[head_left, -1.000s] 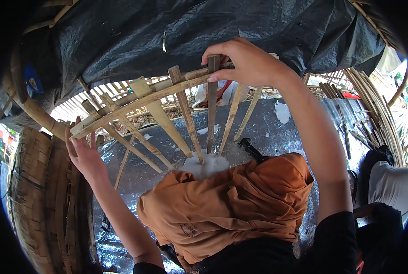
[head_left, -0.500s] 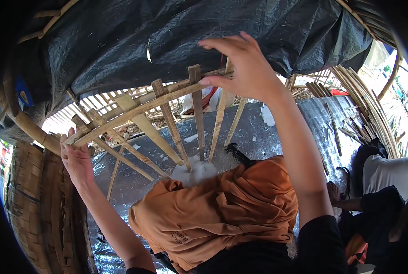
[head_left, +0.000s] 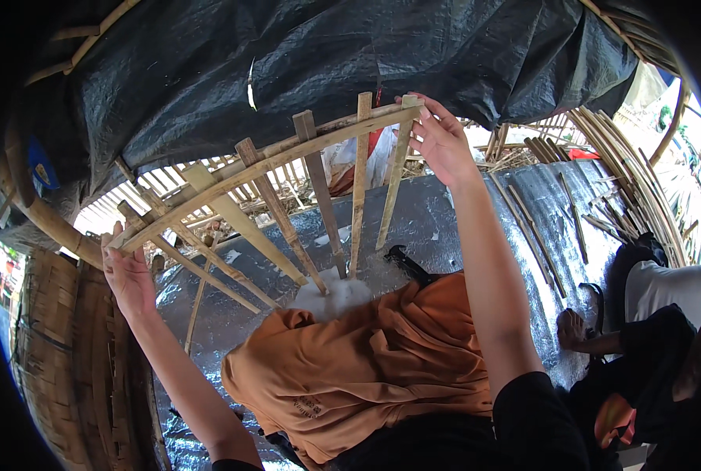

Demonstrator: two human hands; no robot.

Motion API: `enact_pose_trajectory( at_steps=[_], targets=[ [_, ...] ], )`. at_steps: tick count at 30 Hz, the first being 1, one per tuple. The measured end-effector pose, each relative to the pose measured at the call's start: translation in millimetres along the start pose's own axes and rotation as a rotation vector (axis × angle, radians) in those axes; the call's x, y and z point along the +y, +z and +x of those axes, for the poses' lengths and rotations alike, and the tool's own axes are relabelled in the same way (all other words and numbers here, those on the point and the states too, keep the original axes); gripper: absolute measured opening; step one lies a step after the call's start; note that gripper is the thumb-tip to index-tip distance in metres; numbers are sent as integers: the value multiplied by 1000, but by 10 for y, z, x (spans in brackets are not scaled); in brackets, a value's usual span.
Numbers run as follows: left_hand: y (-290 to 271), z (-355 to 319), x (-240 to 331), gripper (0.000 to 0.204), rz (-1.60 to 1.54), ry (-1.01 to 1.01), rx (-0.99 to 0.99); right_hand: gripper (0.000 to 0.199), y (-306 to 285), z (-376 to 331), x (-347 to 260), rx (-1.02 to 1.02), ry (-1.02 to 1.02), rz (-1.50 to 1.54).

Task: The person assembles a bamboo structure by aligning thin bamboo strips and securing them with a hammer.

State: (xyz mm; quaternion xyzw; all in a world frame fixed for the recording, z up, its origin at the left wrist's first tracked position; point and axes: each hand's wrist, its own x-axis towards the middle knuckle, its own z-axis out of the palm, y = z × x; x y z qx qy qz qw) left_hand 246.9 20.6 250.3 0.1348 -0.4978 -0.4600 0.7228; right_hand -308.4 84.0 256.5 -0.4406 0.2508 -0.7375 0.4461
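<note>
A fan-shaped frame of bamboo slats (head_left: pixel 268 216) rises in front of me, tied across by paired bamboo strips (head_left: pixel 287 154) near its upper end. At the far left, my left hand (head_left: pixel 133 282) grips the end of the strips between thumb and fingers. My right hand (head_left: pixel 444 149) pinches the other end, at the top of the rightmost slat (head_left: pixel 396 177). The slats narrow toward a white fluffy lump (head_left: pixel 331 297), and their lower tips lie close to it. Orange cloth (head_left: pixel 358 369) covers my lap just below.
Black plastic sheeting (head_left: pixel 327 55) hangs across the back. A silvery sheet (head_left: pixel 460 228) lies beneath, with loose dark sticks (head_left: pixel 531 224) at right. Bundled bamboo strips (head_left: pixel 629 180) lean there. Another person's hand (head_left: pixel 571 330) is at the right. Woven bamboo panels (head_left: pixel 48 337) stand left.
My right hand has moved from above the strips to their right end and closed on it. The slats at right have shifted slightly left and up. My left hand stays at its end.
</note>
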Motion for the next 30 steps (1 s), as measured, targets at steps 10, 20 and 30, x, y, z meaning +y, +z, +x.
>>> enact_pose_trajectory(
  at_steps=[10,20,30],
  targets=[
    [132,36,-11,52,51,-27,11,27,-173,15,67,41,-2,77],
    [76,44,41,57,48,-24,-17,26,-191,-10,90,44,-9,128],
    [-2,87,-44,53,-3,-44,-31,29,-290,-27,2,-4,2,95]
  ],
)
